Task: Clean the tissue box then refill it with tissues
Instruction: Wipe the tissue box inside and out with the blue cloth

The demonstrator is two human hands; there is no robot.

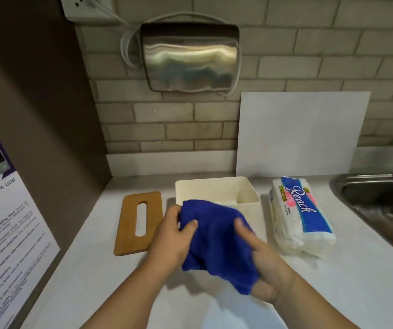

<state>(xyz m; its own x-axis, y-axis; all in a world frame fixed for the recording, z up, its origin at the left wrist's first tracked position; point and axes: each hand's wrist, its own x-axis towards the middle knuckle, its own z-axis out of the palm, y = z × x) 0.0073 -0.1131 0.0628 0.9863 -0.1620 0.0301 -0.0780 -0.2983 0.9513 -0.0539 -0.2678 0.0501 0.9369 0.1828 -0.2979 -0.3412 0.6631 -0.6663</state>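
Note:
A cream tissue box stands open and lidless on the white counter. Its wooden lid with a slot lies flat to the left of it. A sealed pack of tissues with a blue label lies to the right of the box. I hold a blue cloth in front of the box with both hands. My left hand grips its left edge, thumb on top. My right hand holds it from beneath on the right. The cloth hides the box's front wall.
A steel sink is set into the counter at the right. A white board leans on the tiled wall behind the box. A metal hand dryer hangs on the wall above. A printed notice stands at the left.

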